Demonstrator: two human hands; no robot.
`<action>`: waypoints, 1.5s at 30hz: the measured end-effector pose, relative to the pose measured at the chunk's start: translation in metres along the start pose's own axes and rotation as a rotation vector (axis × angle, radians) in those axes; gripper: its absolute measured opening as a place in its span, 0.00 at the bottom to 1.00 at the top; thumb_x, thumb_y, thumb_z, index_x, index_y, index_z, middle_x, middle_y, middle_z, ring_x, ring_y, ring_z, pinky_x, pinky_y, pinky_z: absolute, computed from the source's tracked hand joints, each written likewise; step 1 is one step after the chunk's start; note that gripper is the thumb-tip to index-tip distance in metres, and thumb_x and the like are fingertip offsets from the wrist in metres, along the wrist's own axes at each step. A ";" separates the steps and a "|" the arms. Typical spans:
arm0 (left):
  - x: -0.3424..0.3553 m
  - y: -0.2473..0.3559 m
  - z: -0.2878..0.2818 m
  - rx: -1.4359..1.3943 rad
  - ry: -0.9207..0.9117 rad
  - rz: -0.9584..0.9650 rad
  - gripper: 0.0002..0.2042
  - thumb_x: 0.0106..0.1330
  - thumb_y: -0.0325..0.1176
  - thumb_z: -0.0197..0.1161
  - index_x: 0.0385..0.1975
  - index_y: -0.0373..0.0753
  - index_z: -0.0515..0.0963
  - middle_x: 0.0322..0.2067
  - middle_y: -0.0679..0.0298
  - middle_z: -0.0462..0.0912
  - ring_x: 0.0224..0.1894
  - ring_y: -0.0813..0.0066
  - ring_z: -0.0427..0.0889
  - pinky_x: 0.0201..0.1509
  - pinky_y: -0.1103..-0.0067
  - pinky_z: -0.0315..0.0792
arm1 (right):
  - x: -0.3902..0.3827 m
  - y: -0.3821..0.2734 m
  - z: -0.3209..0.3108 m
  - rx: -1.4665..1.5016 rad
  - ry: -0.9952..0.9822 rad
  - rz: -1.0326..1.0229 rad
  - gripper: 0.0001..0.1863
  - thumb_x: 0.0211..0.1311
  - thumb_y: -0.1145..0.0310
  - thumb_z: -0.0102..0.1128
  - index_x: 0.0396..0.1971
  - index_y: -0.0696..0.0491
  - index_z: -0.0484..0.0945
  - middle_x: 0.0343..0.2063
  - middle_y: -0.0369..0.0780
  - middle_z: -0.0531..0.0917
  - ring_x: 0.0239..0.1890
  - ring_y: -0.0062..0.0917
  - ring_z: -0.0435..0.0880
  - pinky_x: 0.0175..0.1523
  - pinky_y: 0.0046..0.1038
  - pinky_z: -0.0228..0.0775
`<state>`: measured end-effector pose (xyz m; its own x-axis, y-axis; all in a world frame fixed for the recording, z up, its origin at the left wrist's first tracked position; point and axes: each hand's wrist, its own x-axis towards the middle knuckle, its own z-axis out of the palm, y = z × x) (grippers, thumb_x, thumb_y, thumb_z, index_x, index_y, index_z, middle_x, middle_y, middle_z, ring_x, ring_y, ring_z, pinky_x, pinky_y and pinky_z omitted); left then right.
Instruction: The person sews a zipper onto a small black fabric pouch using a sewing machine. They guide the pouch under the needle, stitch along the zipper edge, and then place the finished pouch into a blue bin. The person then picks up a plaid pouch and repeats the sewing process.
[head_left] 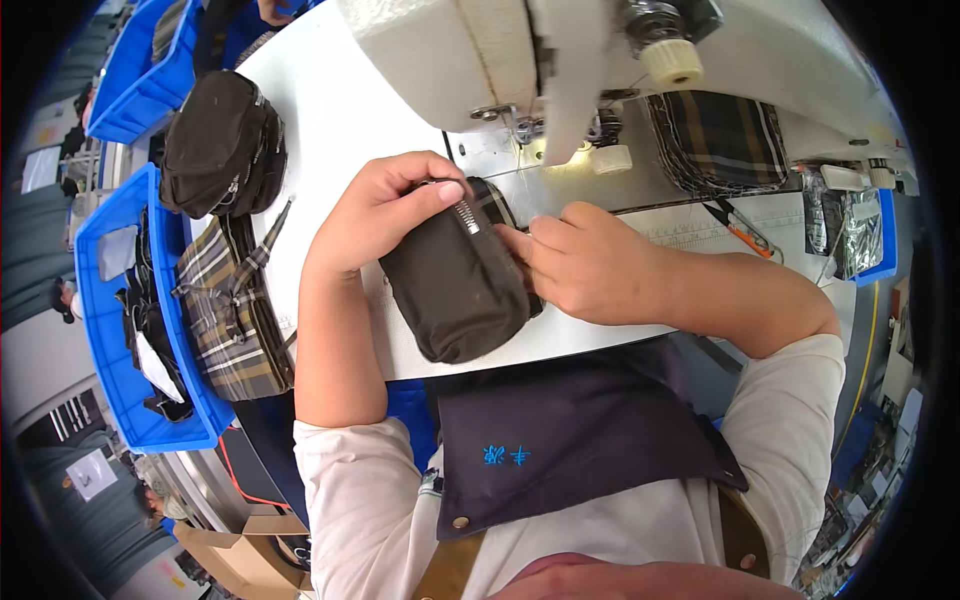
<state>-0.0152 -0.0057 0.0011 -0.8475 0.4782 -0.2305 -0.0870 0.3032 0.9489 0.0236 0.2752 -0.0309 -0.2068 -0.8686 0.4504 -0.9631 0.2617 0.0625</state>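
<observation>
Between my hands, over the front of the white sewing table, is a dark brown fabric pouch (455, 285) with a silver zipper. A bit of plaid cloth shows at its far edge. My left hand (395, 205) grips the pouch's upper end, thumb on top beside the zipper. At the right side of the pouch, my right hand (585, 260) has its fingers curled and pinched against the edge; the fingertips are partly hidden. Just beyond the pouch is the sewing machine (440, 60), its needle area lit and apart from the cloth.
Stacked dark pouches (215, 145) stand at the table's left, above hanging plaid cloth (235, 320). Blue bins (100, 250) line that side. On the right are stacked plaid panels (720, 140), orange-handled thread snips (745, 235) and a blue tray (888, 240) of small packets.
</observation>
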 end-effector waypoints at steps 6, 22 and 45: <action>0.025 0.023 0.019 0.611 0.093 -0.023 0.10 0.71 0.34 0.73 0.42 0.32 0.86 0.34 0.65 0.89 0.38 0.80 0.81 0.49 0.78 0.76 | -0.004 0.002 -0.007 -0.050 0.035 0.083 0.06 0.52 0.67 0.66 0.26 0.52 0.86 0.42 0.37 0.86 0.41 0.25 0.76 0.34 0.27 0.62; 0.024 0.018 0.040 0.865 0.334 -0.036 0.13 0.69 0.48 0.71 0.44 0.49 0.90 0.28 0.57 0.89 0.31 0.53 0.88 0.37 0.66 0.79 | -0.012 -0.007 -0.001 -0.009 -0.016 0.069 0.12 0.63 0.67 0.68 0.30 0.63 0.88 0.51 0.54 0.89 0.32 0.26 0.75 0.32 0.30 0.63; 0.032 0.015 0.047 0.886 0.465 -0.073 0.34 0.62 0.50 0.78 0.12 0.21 0.72 0.09 0.50 0.64 0.15 0.66 0.62 0.37 0.69 0.79 | -0.011 -0.006 -0.008 -0.063 -0.034 0.057 0.11 0.52 0.68 0.66 0.28 0.61 0.86 0.50 0.55 0.89 0.29 0.25 0.72 0.29 0.26 0.61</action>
<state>-0.0192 0.0532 -0.0024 -0.9926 0.1213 0.0049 0.1136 0.9139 0.3898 0.0333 0.2868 -0.0289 -0.2675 -0.8652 0.4241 -0.9373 0.3358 0.0938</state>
